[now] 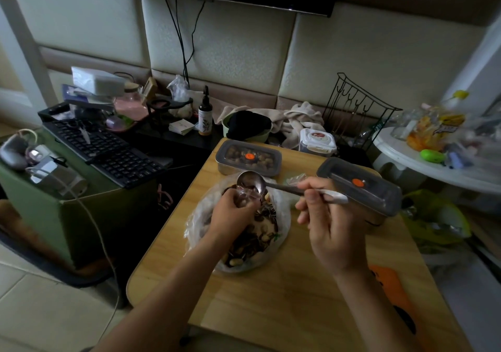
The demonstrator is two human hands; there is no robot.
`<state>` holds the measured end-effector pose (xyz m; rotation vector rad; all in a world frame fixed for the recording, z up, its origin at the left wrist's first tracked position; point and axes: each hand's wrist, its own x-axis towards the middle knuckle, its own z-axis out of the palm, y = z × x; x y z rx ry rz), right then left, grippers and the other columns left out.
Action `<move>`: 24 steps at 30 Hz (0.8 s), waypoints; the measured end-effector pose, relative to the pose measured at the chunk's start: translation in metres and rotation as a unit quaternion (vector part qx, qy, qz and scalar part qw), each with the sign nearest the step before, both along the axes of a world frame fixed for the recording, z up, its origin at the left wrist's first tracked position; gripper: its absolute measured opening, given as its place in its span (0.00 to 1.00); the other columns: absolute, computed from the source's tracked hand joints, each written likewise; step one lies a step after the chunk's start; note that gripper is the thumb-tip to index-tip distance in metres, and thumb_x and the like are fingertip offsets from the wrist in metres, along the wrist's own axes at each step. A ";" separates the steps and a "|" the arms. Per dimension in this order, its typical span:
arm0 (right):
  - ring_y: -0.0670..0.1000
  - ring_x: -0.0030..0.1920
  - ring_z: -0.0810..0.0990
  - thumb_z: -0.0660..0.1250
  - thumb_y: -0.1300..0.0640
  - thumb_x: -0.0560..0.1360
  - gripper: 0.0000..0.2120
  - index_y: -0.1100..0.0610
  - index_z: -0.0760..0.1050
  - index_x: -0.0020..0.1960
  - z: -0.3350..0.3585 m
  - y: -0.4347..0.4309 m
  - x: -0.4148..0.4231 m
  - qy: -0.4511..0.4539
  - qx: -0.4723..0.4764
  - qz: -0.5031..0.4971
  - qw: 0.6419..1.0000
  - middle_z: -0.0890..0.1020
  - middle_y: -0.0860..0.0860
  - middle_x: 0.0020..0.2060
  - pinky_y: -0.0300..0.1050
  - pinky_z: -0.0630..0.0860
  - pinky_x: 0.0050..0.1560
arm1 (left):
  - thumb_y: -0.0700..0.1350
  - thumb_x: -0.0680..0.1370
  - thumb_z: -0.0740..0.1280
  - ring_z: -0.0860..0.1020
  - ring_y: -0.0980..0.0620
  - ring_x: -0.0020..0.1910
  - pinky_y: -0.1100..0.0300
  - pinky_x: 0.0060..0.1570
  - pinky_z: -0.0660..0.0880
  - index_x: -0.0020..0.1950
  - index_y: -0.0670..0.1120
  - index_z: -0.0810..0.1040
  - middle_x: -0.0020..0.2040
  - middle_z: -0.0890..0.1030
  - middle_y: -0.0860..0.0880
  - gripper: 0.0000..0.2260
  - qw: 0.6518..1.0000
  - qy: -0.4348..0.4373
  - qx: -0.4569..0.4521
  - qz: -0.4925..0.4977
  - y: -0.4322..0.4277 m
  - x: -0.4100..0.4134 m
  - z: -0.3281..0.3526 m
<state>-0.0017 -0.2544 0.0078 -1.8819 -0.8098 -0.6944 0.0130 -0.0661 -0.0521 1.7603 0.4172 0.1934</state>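
Note:
A clear plastic bag [282, 216] of mixed dark seeds and pale peanuts lies open on the wooden table [271, 297]. My left hand [230, 213] is inside the bag's mouth and grips a bunch of the clear plastic near its far rim. My right hand [328, 224] holds a metal spoon [250, 182] by its handle, the bowl hanging over the bag's far edge just above my left hand. Two metal boxes with grey lids and orange buttons stand behind: one [249, 160] filled with nuts, the other [360, 186] at the right, partly hidden by my right hand.
A black keyboard [108, 151] and clutter sit on a green box to the left. Behind the table are a brown bottle [204, 118], a green bowl with black cloth [248, 127], a white tub [317, 140] and a wire rack [357, 110]. A white round table [406, 161] with snacks stands right.

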 end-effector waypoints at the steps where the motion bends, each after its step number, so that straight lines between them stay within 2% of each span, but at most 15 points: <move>1: 0.47 0.35 0.82 0.55 0.48 0.87 0.17 0.58 0.78 0.58 0.000 -0.001 0.001 -0.009 -0.002 0.007 1.000 0.80 0.47 0.40 0.47 0.79 0.31 | 0.53 0.77 0.73 0.80 0.53 0.48 0.53 0.49 0.81 0.55 0.54 0.74 0.49 0.80 0.53 0.11 1.000 -0.004 -0.001 0.004 0.000 0.000 0.000; 9: 0.46 0.36 0.83 0.59 0.57 0.85 0.11 0.61 0.79 0.57 0.001 -0.003 0.002 -0.046 -0.002 0.021 0.999 0.82 0.49 0.41 0.48 0.79 0.29 | 0.55 0.78 0.72 0.81 0.53 0.48 0.55 0.48 0.80 0.58 0.51 0.75 0.51 0.81 0.51 0.13 1.000 -0.019 0.020 -0.006 0.004 0.001 0.002; 18: 0.48 0.36 0.84 0.58 0.56 0.85 0.13 0.61 0.79 0.57 0.002 -0.001 0.002 -0.025 0.012 0.024 0.999 0.82 0.50 0.40 0.51 0.79 0.29 | 0.57 0.79 0.69 0.80 0.52 0.51 0.53 0.52 0.80 0.58 0.54 0.71 0.52 0.79 0.53 0.13 0.998 -0.001 0.032 -0.060 0.005 -0.004 0.005; 21: 0.49 0.35 0.84 0.56 0.50 0.87 0.14 0.56 0.78 0.57 0.003 0.001 0.002 0.017 0.032 0.005 0.999 0.82 0.49 0.38 0.50 0.79 0.29 | 0.59 0.80 0.67 0.79 0.50 0.56 0.54 0.52 0.78 0.67 0.53 0.68 0.58 0.78 0.52 0.20 0.996 0.014 0.023 -0.083 0.005 -0.006 0.004; 24: 0.50 0.34 0.85 0.56 0.44 0.86 0.10 0.44 0.75 0.55 0.007 0.006 -0.002 0.058 0.105 -0.025 0.992 0.83 0.51 0.37 0.45 0.79 0.29 | 0.59 0.81 0.65 0.79 0.48 0.58 0.47 0.58 0.80 0.66 0.52 0.69 0.61 0.79 0.49 0.18 0.997 0.017 -0.001 -0.075 0.007 -0.008 0.003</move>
